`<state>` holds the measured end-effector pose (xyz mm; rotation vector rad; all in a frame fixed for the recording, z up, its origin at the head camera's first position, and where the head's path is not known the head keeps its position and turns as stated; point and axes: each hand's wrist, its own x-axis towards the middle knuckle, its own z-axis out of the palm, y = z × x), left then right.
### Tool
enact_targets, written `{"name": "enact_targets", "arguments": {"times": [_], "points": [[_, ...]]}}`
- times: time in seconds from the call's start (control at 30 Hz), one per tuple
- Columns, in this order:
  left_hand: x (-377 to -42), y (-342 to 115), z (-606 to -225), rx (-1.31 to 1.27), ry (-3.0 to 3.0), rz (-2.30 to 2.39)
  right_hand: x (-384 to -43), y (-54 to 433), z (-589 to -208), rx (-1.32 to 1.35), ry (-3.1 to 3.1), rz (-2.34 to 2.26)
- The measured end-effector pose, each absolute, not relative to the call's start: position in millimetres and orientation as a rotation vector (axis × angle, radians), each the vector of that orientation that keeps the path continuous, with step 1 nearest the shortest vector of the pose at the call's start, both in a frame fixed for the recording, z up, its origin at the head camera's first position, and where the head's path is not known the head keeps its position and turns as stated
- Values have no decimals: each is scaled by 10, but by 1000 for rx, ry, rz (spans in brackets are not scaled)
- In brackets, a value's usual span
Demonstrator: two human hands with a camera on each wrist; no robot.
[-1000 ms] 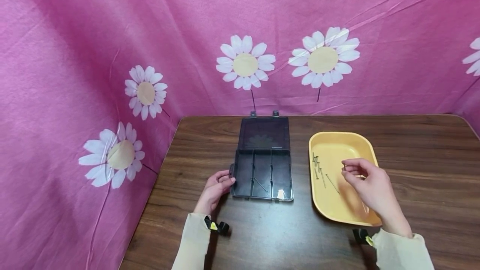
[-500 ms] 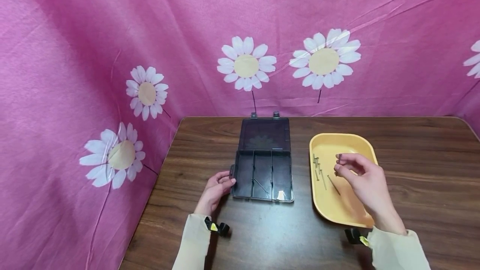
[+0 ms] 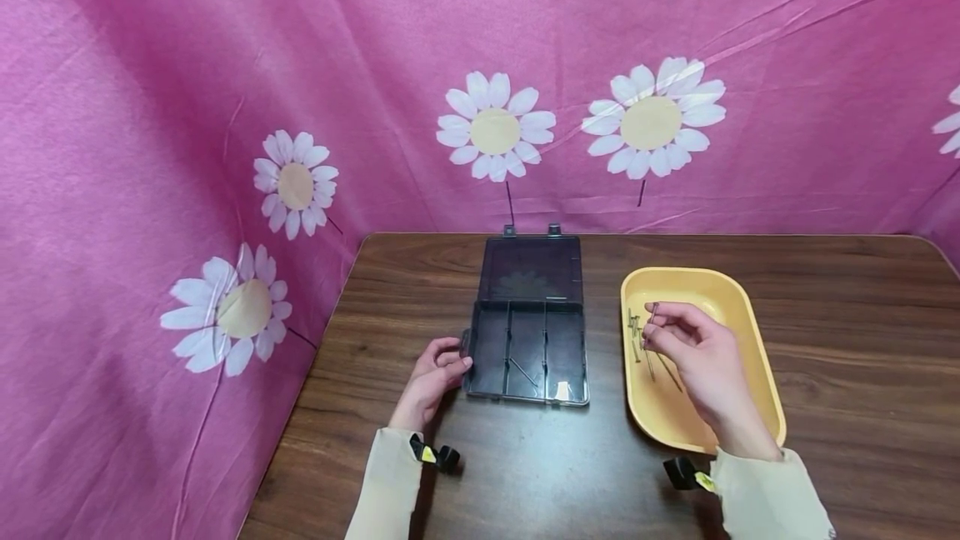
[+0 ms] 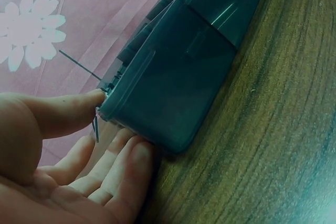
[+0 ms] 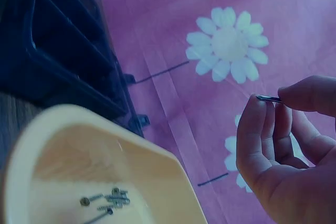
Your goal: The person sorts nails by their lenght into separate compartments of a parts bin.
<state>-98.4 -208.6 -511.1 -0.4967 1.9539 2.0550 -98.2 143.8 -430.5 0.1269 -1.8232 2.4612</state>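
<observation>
A dark see-through organizer box lies on the table with its lid folded back away from me. One screw lies slanted in its middle compartment. My left hand holds the box's left side; in the left wrist view the thumb is at the upper edge and the fingers are against the wall below. Above the yellow tray, my right hand pinches a screw between thumb and fingertips. Several loose screws lie along the tray's left side, partly behind that hand in the head view.
The brown wooden table runs back to a pink cloth printed with white daisies. A strip of bare table separates the box from the tray. Each wrist wears a small black camera.
Still pinching the screw, my right hand has moved left across the tray toward its left side. My left hand and the box have stayed in place.
</observation>
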Motion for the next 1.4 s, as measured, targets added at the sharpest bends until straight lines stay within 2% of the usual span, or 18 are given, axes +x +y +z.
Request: {"name": "enact_targets", "arguments": {"times": [0.8,1.4], "points": [[-985,-2114,-5143,-465,1950,2057,-923,764,-4393,24,-2285,2263],[-987,-2095,-5128,-465,1936,2080,-1039,469,-4520,-73,-2318,2246]]}}
